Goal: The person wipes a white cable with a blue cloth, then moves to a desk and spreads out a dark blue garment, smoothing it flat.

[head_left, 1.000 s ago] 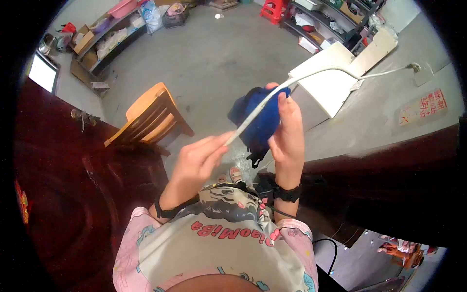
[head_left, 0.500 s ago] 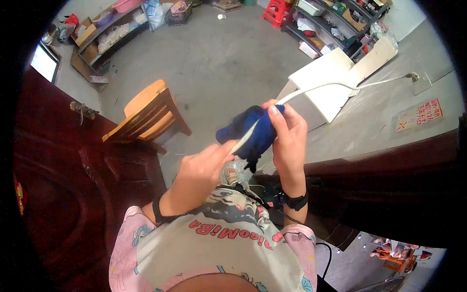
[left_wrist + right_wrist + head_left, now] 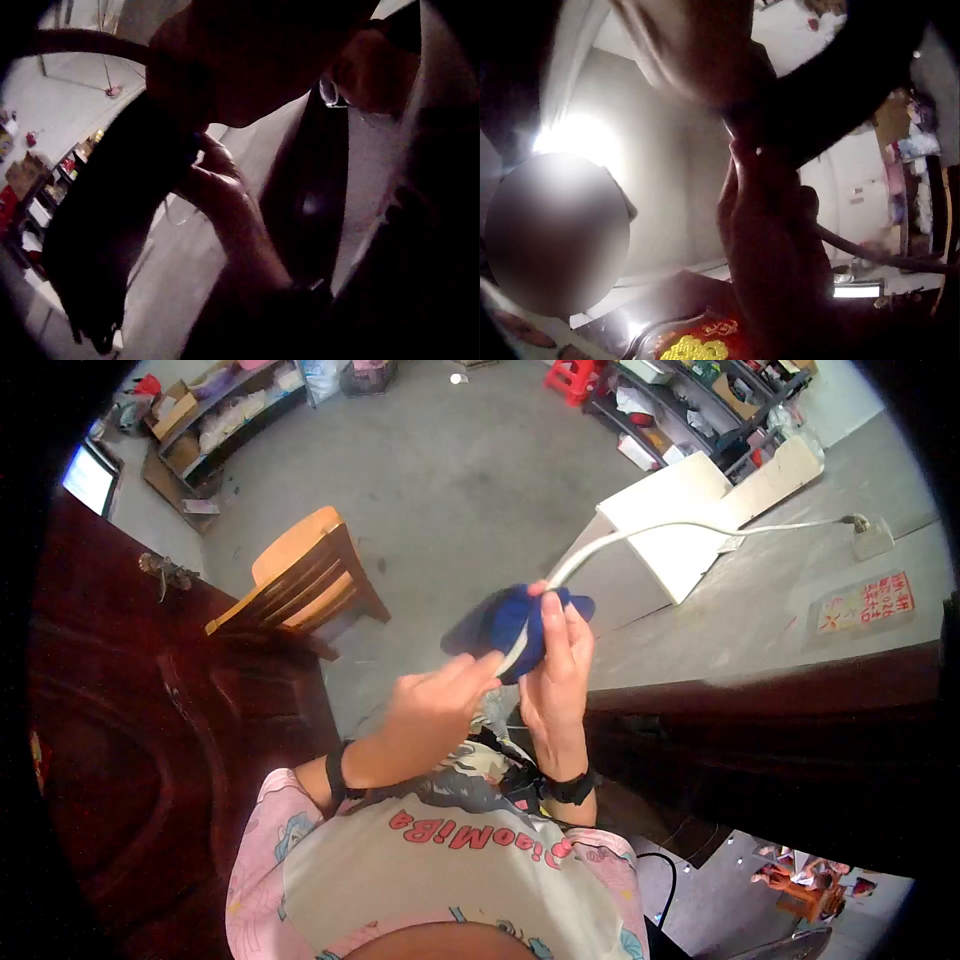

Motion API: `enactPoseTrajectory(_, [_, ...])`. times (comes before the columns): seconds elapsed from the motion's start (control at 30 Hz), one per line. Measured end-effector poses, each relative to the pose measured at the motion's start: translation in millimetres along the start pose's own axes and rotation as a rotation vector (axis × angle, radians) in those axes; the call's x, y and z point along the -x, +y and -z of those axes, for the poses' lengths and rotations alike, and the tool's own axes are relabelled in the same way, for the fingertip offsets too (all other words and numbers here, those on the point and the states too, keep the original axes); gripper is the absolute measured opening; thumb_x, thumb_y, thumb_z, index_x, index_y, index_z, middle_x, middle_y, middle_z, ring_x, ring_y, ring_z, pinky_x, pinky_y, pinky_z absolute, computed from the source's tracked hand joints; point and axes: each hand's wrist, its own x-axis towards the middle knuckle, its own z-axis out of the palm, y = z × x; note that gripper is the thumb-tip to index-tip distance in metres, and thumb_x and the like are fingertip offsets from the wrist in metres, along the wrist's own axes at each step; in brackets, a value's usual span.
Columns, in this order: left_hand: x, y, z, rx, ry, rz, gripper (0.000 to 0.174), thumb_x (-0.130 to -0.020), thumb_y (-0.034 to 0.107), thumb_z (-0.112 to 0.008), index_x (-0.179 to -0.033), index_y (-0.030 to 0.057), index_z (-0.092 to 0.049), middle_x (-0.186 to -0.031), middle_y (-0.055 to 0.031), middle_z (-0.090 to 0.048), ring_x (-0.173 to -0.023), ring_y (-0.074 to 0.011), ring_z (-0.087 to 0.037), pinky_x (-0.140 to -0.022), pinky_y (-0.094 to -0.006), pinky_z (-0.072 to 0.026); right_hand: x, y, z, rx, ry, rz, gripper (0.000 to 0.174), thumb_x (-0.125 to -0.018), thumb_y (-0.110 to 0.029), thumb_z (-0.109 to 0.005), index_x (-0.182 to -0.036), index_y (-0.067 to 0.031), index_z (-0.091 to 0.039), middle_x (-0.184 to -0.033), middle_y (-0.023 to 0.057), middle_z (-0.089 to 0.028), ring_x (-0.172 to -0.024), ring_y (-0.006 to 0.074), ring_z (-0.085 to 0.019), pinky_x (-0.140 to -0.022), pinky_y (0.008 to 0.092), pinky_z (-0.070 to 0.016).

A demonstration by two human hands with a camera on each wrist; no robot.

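My left hand [image 3: 430,705] pinches a thick white cable [image 3: 640,532] between thumb and fingers, in front of the torso. Beside it, my right hand [image 3: 558,670] holds a dark blue cloth [image 3: 500,618] under the cable, its thumb pressing the cable from above. Only a short stretch of cable shows between the two hands. From the right hand the cable arcs across to a wall socket [image 3: 872,538]. In the left wrist view the cloth [image 3: 112,210] hangs as a nearly black shape, with the right hand [image 3: 217,180] behind it.
A wooden chair [image 3: 300,585] stands on the left by a dark red door [image 3: 190,690]. To the right are a white cabinet [image 3: 668,500] against the wall and a dark wooden panel [image 3: 760,720]. Loaded shelves [image 3: 690,410] and a red stool [image 3: 572,380] lie farther back.
The right hand and cloth have moved down and closer to the left hand, shortening the cable between them. The left hand keeps its pinch, shifting slightly right.
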Motion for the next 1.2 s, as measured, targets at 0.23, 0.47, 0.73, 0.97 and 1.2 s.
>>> enactPoseTrajectory(0.23, [-9,-11,13,-0.071,0.095,-0.070,0.021,-0.075,0.011,-0.060,-0.094,0.0053,-0.055,-0.066,-0.0064,-0.049,-0.054,-0.0199,-0.053,-0.045,-0.0294,-0.0420,12,-1,-5,0.313,-0.023,0.100,0.015,-0.086,-0.010,-0.051,-0.090,0.0028,-0.056,-0.079,-0.0009,-0.051,-0.070,0.0028,-0.043,-0.061,0.0164,-0.0354])
enactPoseTrajectory(0.47, [-5,-5,20,-0.184,0.168,-0.085,0.021,-0.076,0.017,-0.060,-0.095,0.0084,-0.055,-0.062,-0.0034,-0.045,-0.049,-0.0149,-0.051,-0.041,-0.0258,-0.0397,2,-9,-13,0.380,-0.062,0.181,0.017,-0.086,-0.014,-0.052,-0.087,0.0026,-0.057,-0.074,-0.0017,-0.051,-0.065,0.0030,-0.042,-0.058,0.0181,-0.0350])
enactPoseTrajectory(0.73, [10,0,21,-0.258,0.010,-0.021,0.016,-0.078,0.022,-0.057,-0.090,0.0108,-0.055,-0.059,-0.0028,-0.041,-0.047,-0.0145,-0.050,-0.040,-0.0260,-0.0391,-39,-23,12,0.155,0.217,0.231,0.022,-0.088,-0.020,-0.049,-0.081,-0.0004,-0.056,-0.071,0.0032,-0.055,-0.062,0.0082,-0.053,-0.056,0.0211,-0.0436])
enactPoseTrajectory(0.97, [-1,-5,15,-0.245,0.160,-0.008,0.013,-0.077,0.017,-0.058,-0.086,0.0080,-0.056,-0.065,-0.0040,-0.048,-0.051,-0.0159,-0.052,-0.043,-0.0263,-0.0406,-25,-2,13,0.032,0.304,0.168,0.023,-0.090,-0.023,-0.046,-0.090,-0.0007,-0.053,-0.078,0.0049,-0.057,-0.066,0.0114,-0.057,-0.059,0.0243,-0.0479])
enactPoseTrajectory(1.2, [-1,-6,-2,-0.195,0.032,-0.082,0.015,-0.077,0.014,-0.058,-0.089,0.0053,-0.055,-0.069,-0.0052,-0.049,-0.053,-0.0176,-0.053,-0.044,-0.0277,-0.0411,-2,-3,-5,0.049,0.128,0.105,0.020,-0.088,-0.022,-0.049,-0.091,-0.0023,-0.055,-0.078,0.0029,-0.056,-0.066,0.0088,-0.053,-0.059,0.0209,-0.0429])
